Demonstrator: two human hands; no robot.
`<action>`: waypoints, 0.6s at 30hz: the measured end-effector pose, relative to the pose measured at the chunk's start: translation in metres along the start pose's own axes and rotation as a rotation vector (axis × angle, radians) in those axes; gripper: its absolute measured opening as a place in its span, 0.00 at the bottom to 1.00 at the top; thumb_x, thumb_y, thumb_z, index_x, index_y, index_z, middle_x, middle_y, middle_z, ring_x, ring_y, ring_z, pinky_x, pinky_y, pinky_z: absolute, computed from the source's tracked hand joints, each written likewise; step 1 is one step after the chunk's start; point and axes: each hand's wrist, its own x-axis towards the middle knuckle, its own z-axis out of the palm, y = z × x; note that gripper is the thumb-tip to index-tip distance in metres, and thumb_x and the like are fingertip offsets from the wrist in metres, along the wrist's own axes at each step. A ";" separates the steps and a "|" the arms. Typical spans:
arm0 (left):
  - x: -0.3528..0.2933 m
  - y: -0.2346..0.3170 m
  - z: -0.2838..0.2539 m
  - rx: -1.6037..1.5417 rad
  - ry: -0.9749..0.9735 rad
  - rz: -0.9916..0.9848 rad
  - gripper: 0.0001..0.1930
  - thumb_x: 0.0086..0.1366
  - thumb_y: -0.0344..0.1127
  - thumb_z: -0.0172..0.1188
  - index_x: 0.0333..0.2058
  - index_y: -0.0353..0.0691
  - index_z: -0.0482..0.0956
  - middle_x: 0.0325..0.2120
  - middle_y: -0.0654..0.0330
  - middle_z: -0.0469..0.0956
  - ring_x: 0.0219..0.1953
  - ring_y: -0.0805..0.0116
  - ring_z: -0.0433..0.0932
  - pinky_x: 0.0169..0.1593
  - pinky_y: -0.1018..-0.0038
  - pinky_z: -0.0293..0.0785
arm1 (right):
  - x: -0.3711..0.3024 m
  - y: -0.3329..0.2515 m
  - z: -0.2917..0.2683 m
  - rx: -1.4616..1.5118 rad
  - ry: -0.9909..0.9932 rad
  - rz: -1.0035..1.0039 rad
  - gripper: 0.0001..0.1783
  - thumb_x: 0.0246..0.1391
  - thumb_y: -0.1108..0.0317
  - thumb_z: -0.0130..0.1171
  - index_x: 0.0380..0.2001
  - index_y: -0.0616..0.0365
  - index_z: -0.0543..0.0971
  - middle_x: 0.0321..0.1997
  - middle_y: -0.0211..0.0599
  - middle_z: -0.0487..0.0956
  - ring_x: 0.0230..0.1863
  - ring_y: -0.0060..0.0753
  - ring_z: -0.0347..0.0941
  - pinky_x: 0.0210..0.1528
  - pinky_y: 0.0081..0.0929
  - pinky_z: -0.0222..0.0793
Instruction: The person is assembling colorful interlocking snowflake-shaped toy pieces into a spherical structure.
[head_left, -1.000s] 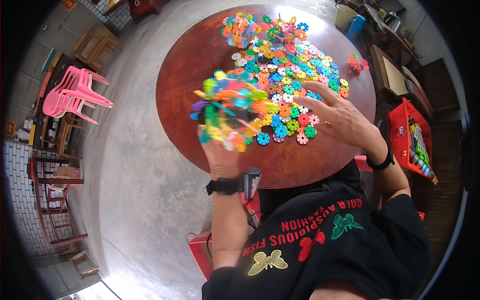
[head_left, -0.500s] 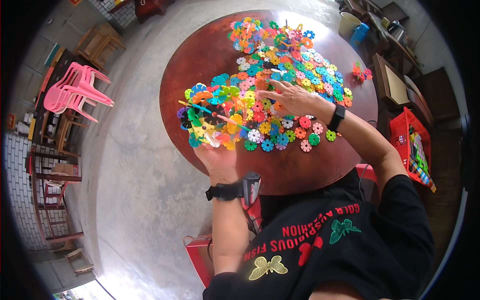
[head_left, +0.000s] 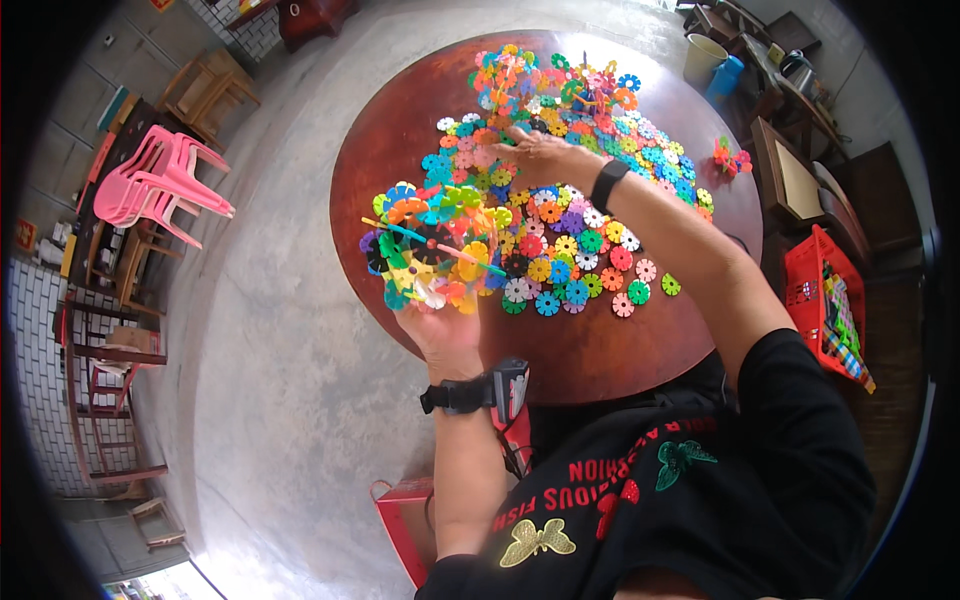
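Note:
My left hand point(head_left: 446, 336) grips from below a rounded build of interlocking flower-shaped plastic discs point(head_left: 408, 212), held above the table's near left part. Thin sticks in several colours poke out of this build, and it hides most of the left fingers. Farther off, my right hand point(head_left: 553, 160) reaches over the spread of loose flower discs point(head_left: 640, 262), its fingers stretched out toward the left side of the pile. I see nothing held in the right hand, though its fingertips are small against the bright discs.
The round dark-red wooden table point(head_left: 640, 360) bears the discs. Two more disc builds stand at its far side, one left point(head_left: 502, 75) and one right point(head_left: 600, 92). A small build point(head_left: 732, 158) sits near the right edge. Right of the table is a red crate point(head_left: 808, 290); pink chairs point(head_left: 160, 180) stand left.
My right hand has moved farther away and to the left over the loose discs. The left hand still holds the build, and the whole view has shifted slightly.

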 end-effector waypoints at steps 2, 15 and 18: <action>0.001 0.005 -0.007 -0.006 -0.029 -0.005 0.30 0.58 0.51 0.56 0.58 0.47 0.68 0.54 0.61 0.73 0.56 0.59 0.71 0.56 0.55 0.70 | -0.014 -0.002 -0.008 -0.089 0.038 -0.080 0.43 0.48 0.51 0.62 0.67 0.34 0.57 0.68 0.44 0.57 0.66 0.51 0.58 0.64 0.47 0.59; 0.005 -0.005 -0.013 0.047 0.066 -0.044 0.26 0.62 0.53 0.51 0.56 0.48 0.70 0.53 0.62 0.74 0.56 0.56 0.71 0.54 0.51 0.69 | -0.162 -0.002 0.029 -0.253 0.156 -0.739 0.27 0.51 0.61 0.61 0.56 0.33 0.71 0.67 0.31 0.60 0.68 0.39 0.56 0.58 0.43 0.64; 0.005 -0.005 -0.019 0.063 0.007 -0.043 0.27 0.61 0.54 0.54 0.56 0.49 0.70 0.53 0.61 0.74 0.56 0.55 0.70 0.53 0.49 0.70 | -0.130 0.028 0.030 -0.216 0.167 -0.637 0.29 0.50 0.61 0.62 0.57 0.32 0.70 0.67 0.30 0.61 0.67 0.40 0.57 0.63 0.47 0.61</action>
